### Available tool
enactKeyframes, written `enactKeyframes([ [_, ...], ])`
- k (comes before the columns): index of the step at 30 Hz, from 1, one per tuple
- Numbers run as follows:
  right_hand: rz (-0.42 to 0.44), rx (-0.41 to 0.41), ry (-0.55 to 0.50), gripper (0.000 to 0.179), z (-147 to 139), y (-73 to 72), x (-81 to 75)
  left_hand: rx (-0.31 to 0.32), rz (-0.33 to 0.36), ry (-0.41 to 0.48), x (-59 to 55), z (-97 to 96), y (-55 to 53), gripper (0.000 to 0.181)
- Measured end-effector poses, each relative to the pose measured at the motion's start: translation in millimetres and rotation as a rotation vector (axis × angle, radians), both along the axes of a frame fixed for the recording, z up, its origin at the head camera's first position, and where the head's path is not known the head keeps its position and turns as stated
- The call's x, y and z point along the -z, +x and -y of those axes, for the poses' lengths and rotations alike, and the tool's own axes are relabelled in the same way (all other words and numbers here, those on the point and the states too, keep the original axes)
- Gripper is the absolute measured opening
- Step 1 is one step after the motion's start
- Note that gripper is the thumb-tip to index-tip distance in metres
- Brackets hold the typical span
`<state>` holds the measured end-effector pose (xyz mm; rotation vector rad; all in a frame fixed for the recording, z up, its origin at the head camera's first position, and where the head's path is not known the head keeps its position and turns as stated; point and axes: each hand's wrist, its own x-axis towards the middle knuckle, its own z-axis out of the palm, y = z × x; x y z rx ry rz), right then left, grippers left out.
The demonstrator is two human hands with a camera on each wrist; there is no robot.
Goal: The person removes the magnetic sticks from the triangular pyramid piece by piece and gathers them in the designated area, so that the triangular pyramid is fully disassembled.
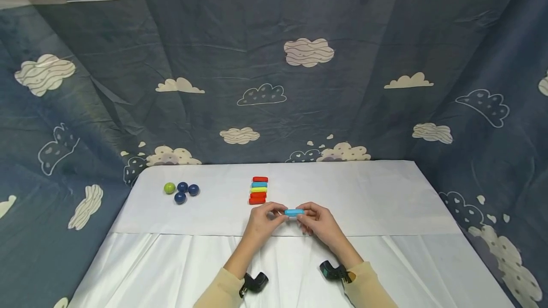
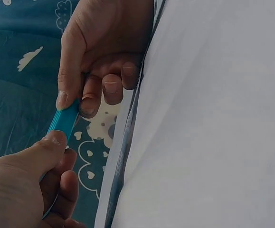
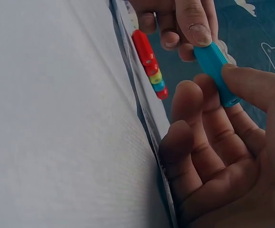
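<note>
Both hands hold a short, light-blue ridged stick [image 1: 294, 212] between them, above the white tabletop. My left hand [image 1: 264, 221] pinches one end between thumb and fingers; my right hand [image 1: 321, 225] pinches the other end. In the left wrist view the blue stick [image 2: 65, 118] shows lengthwise grooves between the two thumbs. The right wrist view shows its rounded end [image 3: 230, 101] beside the right thumb, with the right hand's other fingers curled loosely below. Just beyond the left hand lies a row of similar sticks [image 1: 259, 189] in red, blue and yellow.
Three dark-blue balls [image 1: 182, 187] and a green ball [image 1: 169, 188] sit together at the back left of the white-covered table [image 1: 364, 198]. A dark cloud-patterned curtain [image 1: 239, 61] hangs behind and along both sides. Small black cameras [image 1: 257, 283] are strapped at the wrists.
</note>
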<state>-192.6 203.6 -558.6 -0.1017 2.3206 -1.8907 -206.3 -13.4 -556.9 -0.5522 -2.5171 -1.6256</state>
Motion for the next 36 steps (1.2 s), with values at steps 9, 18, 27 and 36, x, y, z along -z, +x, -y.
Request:
enactKeyframes([
  [9,-0.029,-0.002,0.022,0.026,8.5,-4.1,-11.9,-0.054,0.031,-0.027,-9.5,16.5,-2.5,0.016],
  [18,-0.025,-0.060,0.094,0.019,33.4,-20.6,-19.0,-0.089,0.040,-0.059,-14.9,45.5,-5.8,0.016],
  [27,-0.030,-0.086,0.157,0.015,64.5,-37.5,-12.5,-0.182,0.012,-0.161,-12.4,71.0,-14.5,0.014],
  [36,-0.085,-0.056,0.262,0.013,85.6,-50.0,-2.3,-0.276,0.044,-0.235,-5.5,81.8,-20.2,0.013],
])
